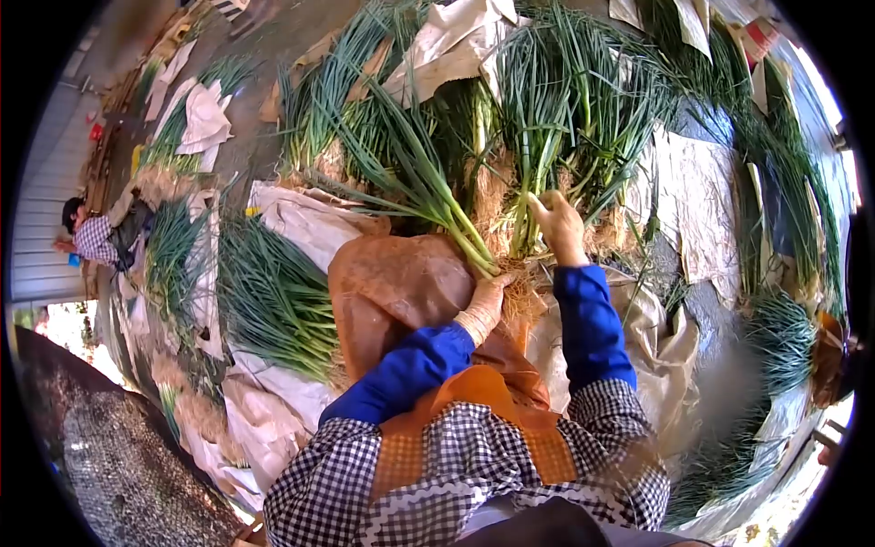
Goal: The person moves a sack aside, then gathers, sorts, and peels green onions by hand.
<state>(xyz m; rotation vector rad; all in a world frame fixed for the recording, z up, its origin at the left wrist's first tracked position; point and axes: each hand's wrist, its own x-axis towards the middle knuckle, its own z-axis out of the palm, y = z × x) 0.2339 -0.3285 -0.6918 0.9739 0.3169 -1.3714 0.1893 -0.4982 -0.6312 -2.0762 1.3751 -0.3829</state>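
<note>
My left hand (483, 308) is closed round the root end of a few green onions (453, 214). Their leaves slant up and to the left, above the brown apron (401, 278) over my lap. Further right, my right hand (558, 228) has its fingers curled at the pale stalks of the upright green onion pile (538, 155). Whatever lies between those fingers is too small to make out. Stringy tan roots (519, 290) hang just beside my left hand.
A finished-looking row of green onions (273, 292) lies on pale sheeting (301, 223) to my left. More green onions (788, 342) line the right side. A person (96, 239) in a checked top sits at far left. Pale sacking (697, 201) covers ground at right.
</note>
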